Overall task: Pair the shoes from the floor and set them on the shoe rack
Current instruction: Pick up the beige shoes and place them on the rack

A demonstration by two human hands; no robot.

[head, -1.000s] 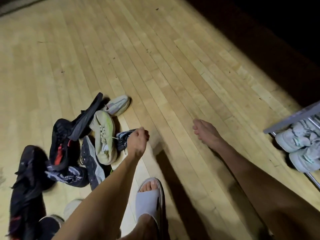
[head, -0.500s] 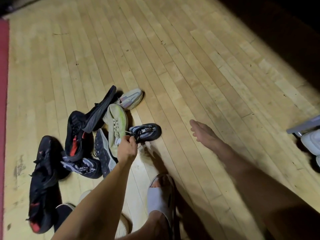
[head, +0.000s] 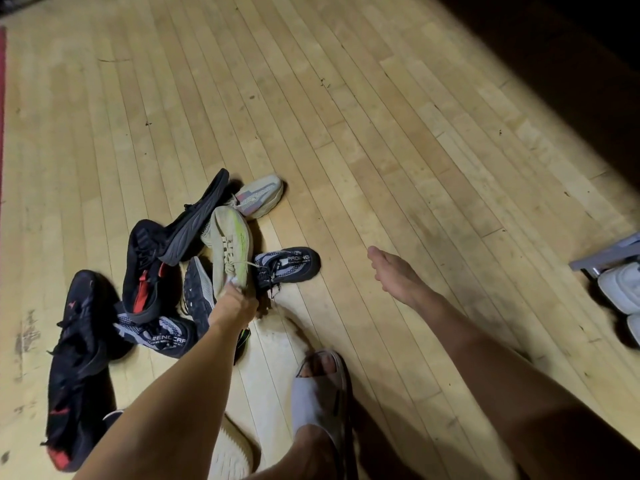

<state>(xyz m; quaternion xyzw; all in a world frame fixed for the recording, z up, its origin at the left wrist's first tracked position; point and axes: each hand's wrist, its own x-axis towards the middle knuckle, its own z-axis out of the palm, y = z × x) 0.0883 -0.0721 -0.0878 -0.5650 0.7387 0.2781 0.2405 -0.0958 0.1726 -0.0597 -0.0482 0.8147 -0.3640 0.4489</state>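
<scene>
1. Beside the shoe pile (head: 166, 271), at its near-right edge, my left hand (head: 235, 304) has its fingers curled round the heel end of the pale lime-trimmed shoe (head: 230, 249). The shoe's toe points away from me and leans on the pile.
2. Right of the pile, well apart from it, my right hand (head: 394, 277) hangs with relaxed, nearly straight fingers and holds nothing.
3. Far side of the pile: a second pale shoe (head: 259, 195), which I judge to be the likely mate of the one I hold. It lies on its side, touching a black shoe (head: 194, 220) that shows its sole.
4. Right edge of the pile: a dark knit shoe (head: 287, 265) with white lettering. A similar one (head: 162, 336) lies at the pile's near edge.
5. Far right of the pile, at the frame edge: the shoe rack (head: 602, 252), with white shoes (head: 620, 287) on it.
6. Handling, as I judge it: light, with a soft upper and a stiffer sole. A loose lace trails toward the dark knit shoe and may snag. The heel collar gives a firm hold.
7. Next, I judge: take the mate by its heel with the free hand.
</scene>
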